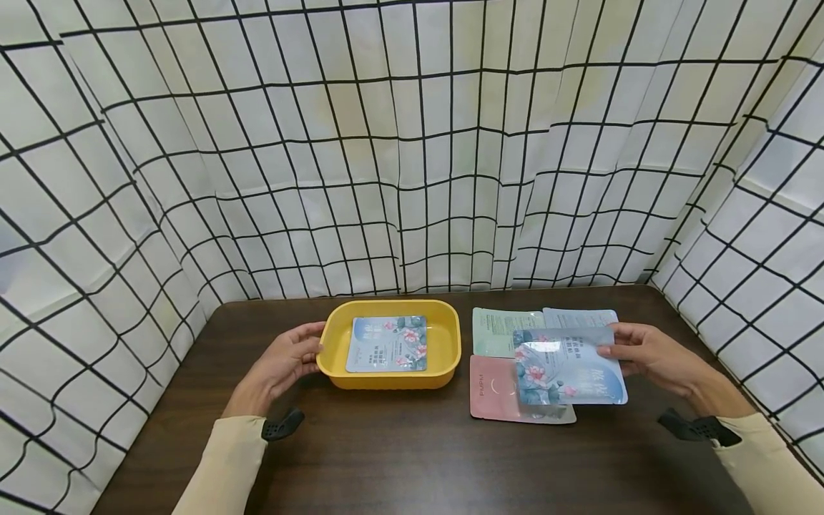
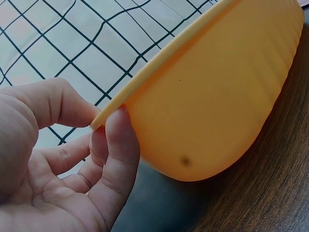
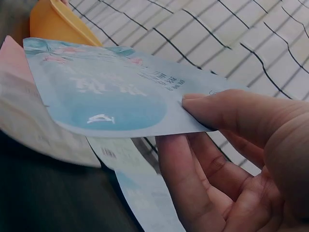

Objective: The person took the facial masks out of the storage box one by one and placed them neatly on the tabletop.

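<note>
My left hand (image 1: 287, 363) pinches the left rim of a yellow plastic basin (image 1: 390, 383), thumb on one side of the rim and fingers on the other. Inside the basin lies a blue face mask packet (image 1: 387, 345) printed with pink flowers. In my right hand (image 1: 656, 360) is another blue flowered face mask packet (image 1: 569, 366), pinched at its right edge between thumb and fingers. It hangs over other packets and partly hides them: a pink one (image 1: 492, 390), a green one (image 1: 505, 330) and a light blue one (image 1: 579, 317). The right wrist view shows the held packet (image 3: 106, 92) nearly flat.
The dark brown wooden table (image 1: 386, 458) carries everything. White curtain (image 1: 438, 157) with a black grid encloses it at the back and both sides. A black wrist strap (image 1: 282, 425) shows at the left cuff, and a similar strap (image 1: 698, 428) at the right.
</note>
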### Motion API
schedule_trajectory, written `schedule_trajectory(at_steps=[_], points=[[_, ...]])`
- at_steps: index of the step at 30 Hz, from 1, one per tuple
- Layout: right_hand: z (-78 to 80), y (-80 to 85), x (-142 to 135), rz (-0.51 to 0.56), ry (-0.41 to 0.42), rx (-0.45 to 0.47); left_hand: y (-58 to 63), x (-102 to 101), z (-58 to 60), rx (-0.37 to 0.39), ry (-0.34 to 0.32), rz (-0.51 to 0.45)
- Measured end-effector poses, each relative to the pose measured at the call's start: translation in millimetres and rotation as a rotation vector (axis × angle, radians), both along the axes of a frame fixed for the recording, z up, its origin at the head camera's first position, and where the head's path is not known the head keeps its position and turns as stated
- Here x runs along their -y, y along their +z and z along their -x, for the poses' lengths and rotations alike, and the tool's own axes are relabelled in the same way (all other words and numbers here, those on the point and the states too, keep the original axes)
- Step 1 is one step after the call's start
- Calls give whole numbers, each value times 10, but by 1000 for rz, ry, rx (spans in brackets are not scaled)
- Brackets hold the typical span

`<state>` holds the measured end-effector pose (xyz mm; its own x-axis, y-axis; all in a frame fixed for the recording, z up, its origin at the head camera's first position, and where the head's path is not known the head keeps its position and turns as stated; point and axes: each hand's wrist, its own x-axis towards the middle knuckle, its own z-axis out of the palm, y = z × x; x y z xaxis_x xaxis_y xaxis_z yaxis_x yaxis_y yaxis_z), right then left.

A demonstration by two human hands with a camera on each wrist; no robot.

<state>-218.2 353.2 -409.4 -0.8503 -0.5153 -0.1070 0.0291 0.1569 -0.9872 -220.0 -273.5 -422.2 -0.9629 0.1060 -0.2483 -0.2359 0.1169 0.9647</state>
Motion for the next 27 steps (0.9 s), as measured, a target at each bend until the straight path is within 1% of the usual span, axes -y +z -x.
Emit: schedule_trajectory(at_steps=[6, 9, 13, 18, 27], points=[[-38, -57, -153, -59, -71, 10, 8, -1, -1, 3, -1, 0], [-45, -80, -225, -65, -91, 10, 11, -3, -4, 4, 2, -1], [-48, -108, -331, -46, -85, 10, 7, -2, -3, 9, 4, -1], [-57, -130, -426, -12, -50, 40, 3, 1, 1, 9, 6, 3], [-73, -190, -580, -24, -48, 75, -11, 6, 4, 9, 2, -5]])
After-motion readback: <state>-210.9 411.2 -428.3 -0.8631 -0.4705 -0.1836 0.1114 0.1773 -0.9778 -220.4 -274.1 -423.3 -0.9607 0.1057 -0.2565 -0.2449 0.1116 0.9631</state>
